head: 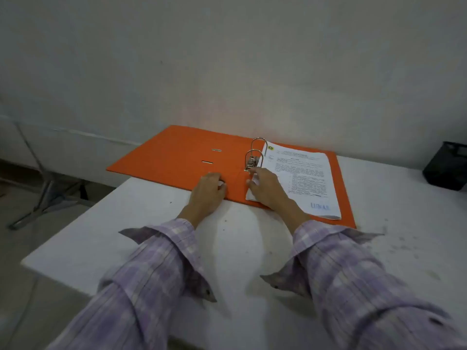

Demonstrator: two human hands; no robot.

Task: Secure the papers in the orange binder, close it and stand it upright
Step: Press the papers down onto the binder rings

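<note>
White table (151, 223) against a bare wall is carrying the orange binder (177, 152), lying open and flat. Left hand (207, 190) is pressing its spine, fingers curled, gripping nothing. Ring mechanism (254, 157) is standing beside the right hand (265, 188), loosely spread, pinning the papers (303, 178). Risk — the lever snapping onto fingertips, or pages tearing at the holes — if they shift.

Single head-worn, wide-angle view, angled forward and down over the table (141, 223). Close range: sleeves fill the 6 o'clock edge, binder (177, 157) at centre, wall (227, 59) across 12 o'clock, floor at 9 o'clock. Edges bowed by lens distortion. No second view to compare.
</note>
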